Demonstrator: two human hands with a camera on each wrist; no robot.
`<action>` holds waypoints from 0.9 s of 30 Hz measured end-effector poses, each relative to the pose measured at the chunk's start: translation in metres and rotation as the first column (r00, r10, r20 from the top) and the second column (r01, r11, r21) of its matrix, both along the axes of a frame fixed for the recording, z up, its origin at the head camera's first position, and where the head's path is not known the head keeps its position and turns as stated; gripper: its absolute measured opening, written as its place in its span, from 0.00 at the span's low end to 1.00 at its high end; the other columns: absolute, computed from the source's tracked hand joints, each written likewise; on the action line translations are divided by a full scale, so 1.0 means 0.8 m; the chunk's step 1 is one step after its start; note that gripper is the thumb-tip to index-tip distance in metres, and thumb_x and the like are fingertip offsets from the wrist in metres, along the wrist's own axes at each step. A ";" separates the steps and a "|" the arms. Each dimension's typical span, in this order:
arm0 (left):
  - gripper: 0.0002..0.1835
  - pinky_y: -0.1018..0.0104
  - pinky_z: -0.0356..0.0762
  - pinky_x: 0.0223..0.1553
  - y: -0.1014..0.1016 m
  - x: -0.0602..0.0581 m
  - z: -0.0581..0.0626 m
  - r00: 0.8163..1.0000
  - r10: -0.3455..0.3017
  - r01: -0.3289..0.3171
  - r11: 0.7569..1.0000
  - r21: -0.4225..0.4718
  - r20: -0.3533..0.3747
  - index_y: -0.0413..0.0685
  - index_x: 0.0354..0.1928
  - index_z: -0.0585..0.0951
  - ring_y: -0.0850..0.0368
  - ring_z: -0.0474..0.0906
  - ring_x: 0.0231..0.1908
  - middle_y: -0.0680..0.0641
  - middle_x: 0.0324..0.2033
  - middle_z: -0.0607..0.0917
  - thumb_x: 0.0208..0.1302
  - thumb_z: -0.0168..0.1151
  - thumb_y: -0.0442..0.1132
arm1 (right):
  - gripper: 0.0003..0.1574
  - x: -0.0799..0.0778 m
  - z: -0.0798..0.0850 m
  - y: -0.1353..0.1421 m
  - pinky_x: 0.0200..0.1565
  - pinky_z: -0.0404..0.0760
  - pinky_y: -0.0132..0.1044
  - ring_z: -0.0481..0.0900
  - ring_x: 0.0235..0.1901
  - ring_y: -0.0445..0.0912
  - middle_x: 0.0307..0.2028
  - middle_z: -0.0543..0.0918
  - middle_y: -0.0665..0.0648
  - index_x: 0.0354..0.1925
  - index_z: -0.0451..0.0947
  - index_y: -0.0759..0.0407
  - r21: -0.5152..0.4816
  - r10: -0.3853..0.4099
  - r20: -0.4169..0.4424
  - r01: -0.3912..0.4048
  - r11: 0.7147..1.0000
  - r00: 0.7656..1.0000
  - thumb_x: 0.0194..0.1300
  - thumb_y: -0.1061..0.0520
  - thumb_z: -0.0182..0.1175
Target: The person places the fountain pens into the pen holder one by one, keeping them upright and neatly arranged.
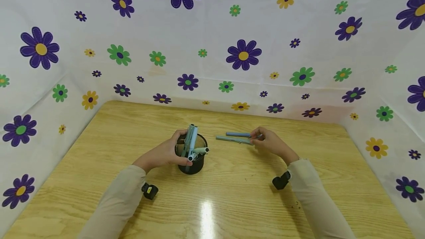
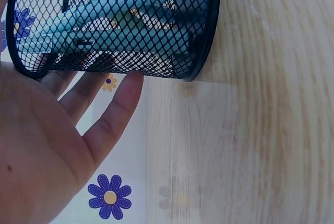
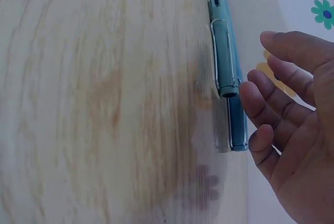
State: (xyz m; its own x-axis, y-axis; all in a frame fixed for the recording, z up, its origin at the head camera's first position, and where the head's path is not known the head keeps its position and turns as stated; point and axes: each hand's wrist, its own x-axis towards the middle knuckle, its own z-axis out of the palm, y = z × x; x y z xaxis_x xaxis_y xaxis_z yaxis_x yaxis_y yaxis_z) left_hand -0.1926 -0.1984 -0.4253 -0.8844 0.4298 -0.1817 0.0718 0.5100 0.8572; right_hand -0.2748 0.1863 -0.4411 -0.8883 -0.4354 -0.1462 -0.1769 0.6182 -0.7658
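Note:
My left hand [image 1: 166, 152] grips a black mesh pen holder [image 1: 196, 167] round its side. Through the mesh in the left wrist view, several pale blue-green pens [image 2: 125, 41] show, leaning across each other. Their ends stick out over the rim in the head view. To the right, a green-grey pen [image 1: 232, 139] and a blue pen [image 1: 237, 134] lie side by side on the table, both with wire clips. Beside their capped ends is my right hand [image 1: 270, 143]; in the right wrist view its fingers [image 3: 253, 104] are loosely bent with nothing between them.
The wooden table [image 1: 219, 183] reaches back to a white flower-printed cloth [image 1: 206, 28] that stands round the back and sides. A small black camera [image 1: 150, 191] sits on the left wrist, another camera [image 1: 281, 181] on the right. Some dark specks [image 1: 296, 205] lie near the right forearm.

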 end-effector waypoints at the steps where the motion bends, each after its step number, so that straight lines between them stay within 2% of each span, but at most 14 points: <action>1: 0.57 0.42 0.62 0.63 0.000 0.000 0.000 1.000 -0.001 0.001 1.000 0.000 -0.002 0.58 0.74 0.47 0.42 0.61 0.66 0.39 0.69 0.61 0.47 0.74 0.53 | 0.17 0.000 -0.001 0.000 0.38 0.78 0.38 0.80 0.40 0.50 0.46 0.78 0.64 0.52 0.71 0.66 0.002 -0.001 0.005 0.001 1.000 1.000 0.71 0.57 0.55; 10: 0.57 0.41 0.62 0.64 0.001 -0.001 0.001 1.000 0.003 -0.003 1.000 -0.008 0.004 0.58 0.74 0.47 0.41 0.60 0.67 0.40 0.70 0.60 0.47 0.74 0.53 | 0.19 0.000 -0.007 -0.003 0.39 0.82 0.38 0.79 0.40 0.48 0.49 0.78 0.65 0.54 0.71 0.65 0.032 -0.010 0.028 0.009 0.999 1.000 0.69 0.55 0.58; 18: 0.58 0.41 0.60 0.65 0.001 -0.001 0.001 1.000 0.003 -0.003 1.000 -0.009 0.003 0.57 0.74 0.47 0.41 0.60 0.67 0.39 0.70 0.59 0.47 0.74 0.52 | 0.16 0.001 -0.015 -0.006 0.36 0.79 0.36 0.77 0.34 0.45 0.49 0.79 0.64 0.52 0.73 0.63 0.094 0.004 -0.026 -0.002 0.996 1.000 0.68 0.58 0.58; 24: 0.57 0.41 0.59 0.65 0.000 -0.001 -0.001 1.000 0.003 -0.003 1.000 0.007 0.003 0.58 0.74 0.47 0.41 0.59 0.69 0.40 0.70 0.61 0.47 0.75 0.51 | 0.16 0.001 -0.018 -0.008 0.37 0.80 0.36 0.78 0.35 0.45 0.46 0.80 0.64 0.51 0.74 0.65 0.109 0.028 -0.060 -0.022 0.994 0.998 0.68 0.58 0.58; 27: 0.57 0.40 0.59 0.65 0.000 -0.002 0.000 1.000 0.003 -0.003 1.000 0.013 0.005 0.58 0.74 0.47 0.41 0.58 0.69 0.40 0.70 0.61 0.47 0.75 0.51 | 0.16 0.001 -0.019 -0.009 0.37 0.79 0.35 0.78 0.35 0.45 0.45 0.81 0.63 0.50 0.75 0.65 0.127 0.016 -0.069 -0.007 0.992 0.998 0.67 0.58 0.59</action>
